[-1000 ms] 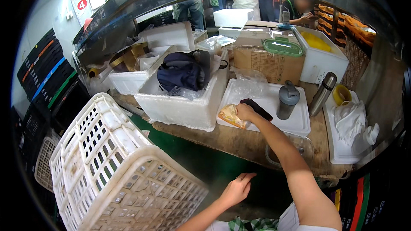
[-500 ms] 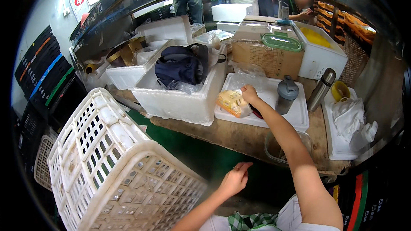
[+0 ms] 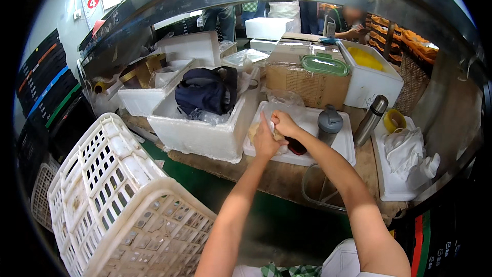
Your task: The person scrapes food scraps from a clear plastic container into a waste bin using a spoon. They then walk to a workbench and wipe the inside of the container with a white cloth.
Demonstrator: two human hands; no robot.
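Observation:
Both hands meet over a small yellow-and-orange plastic packet point(image 3: 253, 132) on a white foam lid point(image 3: 338, 153). My left hand point(image 3: 266, 141) wraps around the packet's side and hides most of it. Closed in a pinch at its top edge is my right hand point(image 3: 285, 124). A dark, red-edged flat object point(image 3: 296, 146) lies beneath my right wrist. Just right of that stands a grey shaker bottle point(image 3: 329, 125). Near the table's front edge, a clear container with a divider point(image 3: 323, 190) sits partly behind my right forearm.
A foam box point(image 3: 197, 136) holds a dark blue backpack point(image 3: 207, 90). Behind are a cardboard box point(image 3: 302, 83) and a green lid point(image 3: 330, 65). At right stand a steel thermos point(image 3: 370, 121), yellow tape point(image 3: 394, 121) and a white bag point(image 3: 404, 149). A white crate point(image 3: 128, 184) leans at left.
My left hand has risen from below the table edge and taken hold of the packet. My right hand has stayed at its top. The view has shifted slightly.

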